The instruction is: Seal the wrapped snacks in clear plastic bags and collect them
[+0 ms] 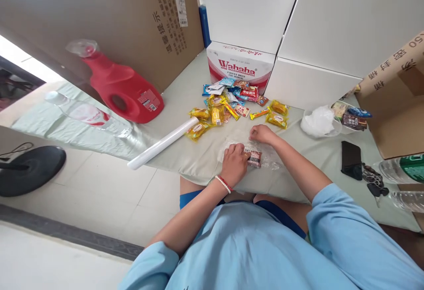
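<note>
A person in a light blue shirt is sitting at a desk [185,157], working at its near edge. The left hand [234,164] is curling its grip around a dark red snack packet [254,158] lying on a clear plastic bag [268,159]. The right hand [261,133] is pressing loosely bent fingers on the bag's far edge. Just beyond, a pile of snack packets [236,103], too jumbled to count, is spreading before one Wahaha box [240,66]. A white roll [162,144] and one red detergent jug [124,87] are lying to the left; a bowl [336,126] is holding crumpled plastic on the right.
</note>
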A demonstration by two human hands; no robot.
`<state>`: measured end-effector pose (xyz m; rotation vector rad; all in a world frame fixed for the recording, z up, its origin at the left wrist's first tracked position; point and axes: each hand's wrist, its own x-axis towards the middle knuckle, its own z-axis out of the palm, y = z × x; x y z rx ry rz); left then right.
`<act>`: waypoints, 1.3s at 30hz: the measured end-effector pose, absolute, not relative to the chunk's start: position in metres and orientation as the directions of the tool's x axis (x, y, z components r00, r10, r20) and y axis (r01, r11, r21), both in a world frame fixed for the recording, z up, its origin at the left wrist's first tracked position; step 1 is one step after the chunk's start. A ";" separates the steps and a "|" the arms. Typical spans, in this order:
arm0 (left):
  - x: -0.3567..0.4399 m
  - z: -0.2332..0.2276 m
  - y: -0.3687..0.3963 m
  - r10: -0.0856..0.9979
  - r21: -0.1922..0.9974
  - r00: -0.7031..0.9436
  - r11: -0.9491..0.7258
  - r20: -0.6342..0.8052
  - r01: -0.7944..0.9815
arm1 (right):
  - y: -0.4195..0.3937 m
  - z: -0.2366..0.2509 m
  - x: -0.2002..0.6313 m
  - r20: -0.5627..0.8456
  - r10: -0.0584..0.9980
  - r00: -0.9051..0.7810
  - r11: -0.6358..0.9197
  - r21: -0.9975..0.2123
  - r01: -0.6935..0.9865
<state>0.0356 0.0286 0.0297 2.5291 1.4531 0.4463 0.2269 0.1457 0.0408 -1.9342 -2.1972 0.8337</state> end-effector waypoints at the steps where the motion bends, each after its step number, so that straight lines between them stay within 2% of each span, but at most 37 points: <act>1: 0.037 0.030 0.028 0.871 0.300 0.466 -0.490 0.153 0.818 | 0.146 0.043 0.228 -0.290 0.933 -0.214 0.048 -0.487 0.872; 5: 0.041 0.032 0.026 0.874 0.291 0.482 -0.477 0.061 0.829 | 0.129 0.060 0.236 -0.248 0.920 -0.304 0.092 -0.616 0.782; 9: 0.043 0.035 0.025 0.875 0.324 0.485 -0.461 0.006 0.826 | 0.085 0.067 0.235 0.000 0.903 -0.429 0.275 -0.767 0.580; 12: 0.039 0.031 0.025 0.885 0.379 0.465 -0.434 0.010 0.817 | 0.050 0.055 0.225 0.139 0.854 -0.502 0.428 -0.737 0.523; 13: 0.036 0.028 0.025 0.888 0.430 0.460 -0.420 0.013 0.799 | 0.041 0.049 0.222 0.157 0.847 -0.508 0.452 -0.715 0.533; 15: 0.026 0.019 0.027 0.892 0.617 0.451 -0.365 0.017 0.697 | 0.027 0.037 0.217 0.152 0.846 -0.511 0.475 -0.651 0.592; 17: 0.012 0.009 0.032 0.935 0.840 0.356 -0.197 0.005 0.505 | 0.019 0.027 0.214 0.122 0.841 -0.527 0.490 -0.583 0.648; 19: -0.004 0.001 0.041 0.985 0.945 0.168 -0.013 -0.045 0.327 | 0.014 0.020 0.212 0.092 0.825 -0.558 0.515 -0.528 0.675; 22: -0.018 0.001 0.063 0.991 0.961 -0.123 0.090 -0.059 0.262 | 0.010 0.018 0.208 0.034 0.812 -0.583 0.532 -0.455 0.714; 25: -0.017 0.012 0.087 0.959 0.956 -0.282 0.069 0.015 0.285 | 0.010 0.020 0.203 -0.016 0.819 -0.574 0.515 -0.422 0.746; 27: -0.011 0.020 0.098 0.985 0.938 -0.173 0.047 0.014 0.343 | 0.013 0.021 0.201 -0.016 0.823 -0.568 0.503 -0.445 0.741; 29: -0.007 0.024 0.101 0.991 0.898 0.106 0.027 -0.081 0.439 | 0.015 0.024 0.201 0.001 0.823 -0.568 0.499 -0.476 0.724; 30: -0.007 0.025 0.100 0.962 0.874 0.232 0.015 -0.146 0.486 | 0.016 0.025 0.202 0.016 0.821 -0.570 0.503 -0.492 0.711; 32: -0.012 0.023 0.094 0.896 0.831 0.372 -0.007 -0.242 0.557 | 0.017 0.028 0.206 0.067 0.825 -0.561 0.503 -0.538 0.677; 35: -0.029 0.020 0.082 0.875 0.824 0.391 0.017 -0.287 0.566 | 0.017 0.030 0.212 0.137 0.854 -0.502 0.462 -0.644 0.610; 39: -0.035 0.026 0.065 0.950 0.903 0.172 0.178 -0.262 0.391 | 0.018 0.023 0.211 0.145 0.877 -0.459 0.431 -0.662 0.613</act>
